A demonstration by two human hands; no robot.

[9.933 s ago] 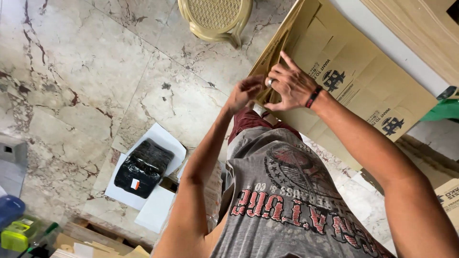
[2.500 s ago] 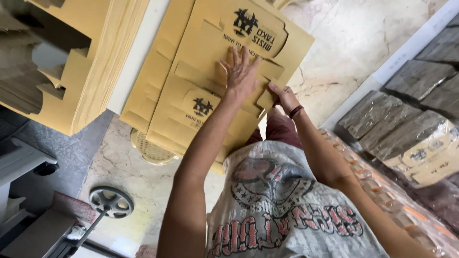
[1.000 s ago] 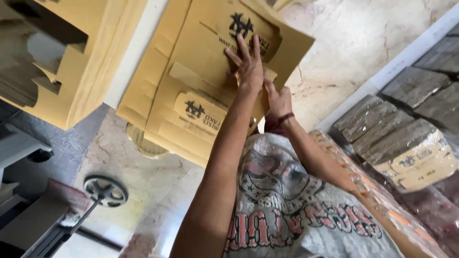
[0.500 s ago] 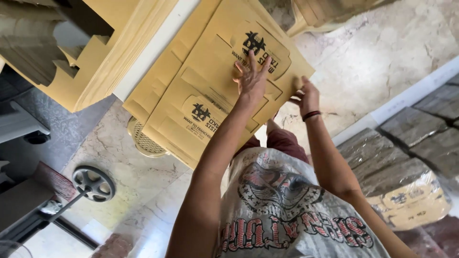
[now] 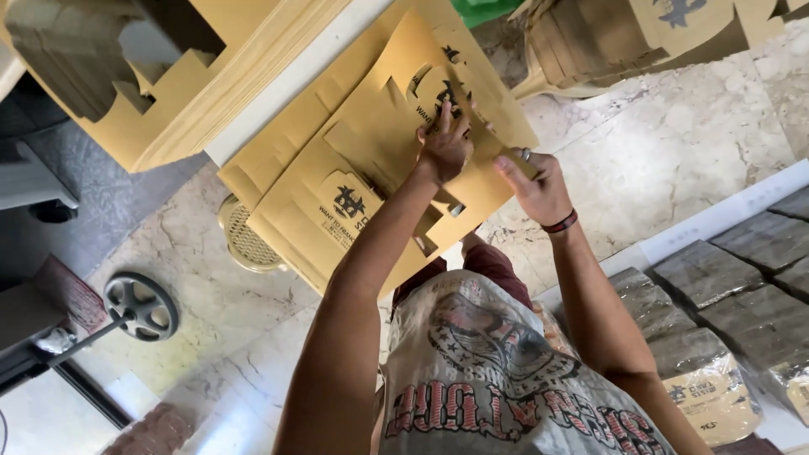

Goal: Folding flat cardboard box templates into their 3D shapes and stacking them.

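A stack of brown die-cut cardboard sheets (image 5: 371, 181) with black printed logos leans in front of me. My left hand (image 5: 443, 143) lies flat on the top sheet, fingers spread and pointing away from me. My right hand (image 5: 535, 184), with a dark wristband and a ring, pinches the right edge of that same top sheet just beside the left hand. My grey printed shirt (image 5: 497, 379) fills the bottom of the view.
A thick pile of cut cardboard (image 5: 168, 76) rests on a white-edged surface (image 5: 295, 93) at upper left. More folded cardboard (image 5: 607, 38) lies at top right. Plastic-wrapped bundles (image 5: 716, 286) sit at right. A beige perforated stool (image 5: 244, 240) and a black wheel (image 5: 141, 305) stand on the marble floor.
Both hands have slid farther along the top sheet. My right hand has come up from below to its right edge, close to my left hand. The view has shifted.
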